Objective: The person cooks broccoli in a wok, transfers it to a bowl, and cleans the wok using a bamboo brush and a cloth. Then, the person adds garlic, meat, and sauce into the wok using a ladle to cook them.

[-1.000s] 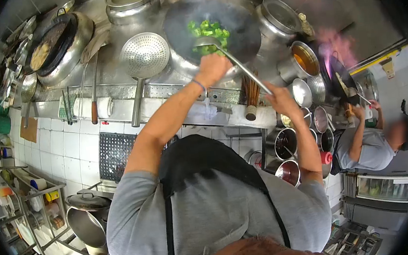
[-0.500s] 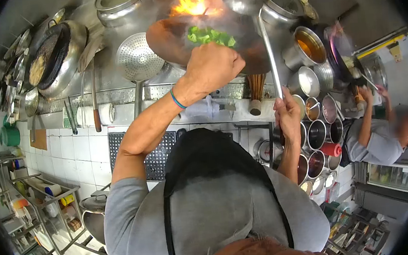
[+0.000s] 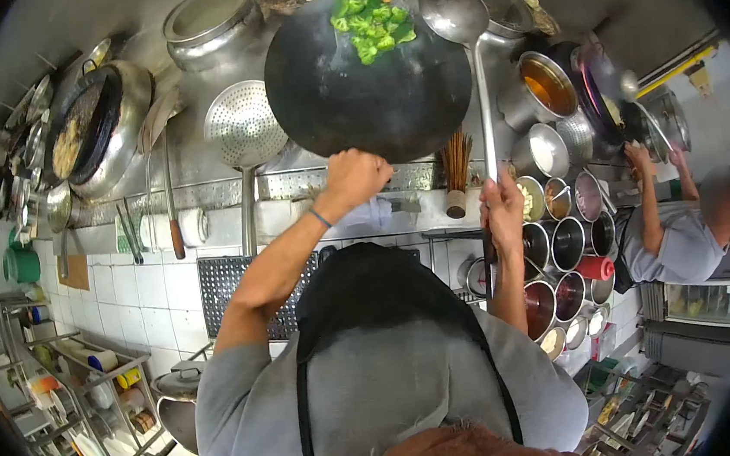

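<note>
From my end I've got the left hand (image 3: 359, 179) clenched on the near rim of the wok (image 3: 367, 106), right hand (image 3: 503, 209) wrapped round the ladle (image 3: 483, 96), bowl up by the wok's right side. Greens (image 3: 372, 28) are bunched at the far rim, can't tell if they're airborne tbh.

Left hand (image 3: 357, 182) at near edge of wok (image 3: 367, 102), ladle (image 3: 482, 83) in right hand (image 3: 502, 209).

You have bright, fairly even light here, with glints off the ladle (image 3: 454, 12) and pale shine on the tiles (image 3: 126, 280), while thin haze (image 3: 322, 36) softens the wok (image 3: 372, 106) and your wide lens bends the edges (the corners drop to black).
</note>
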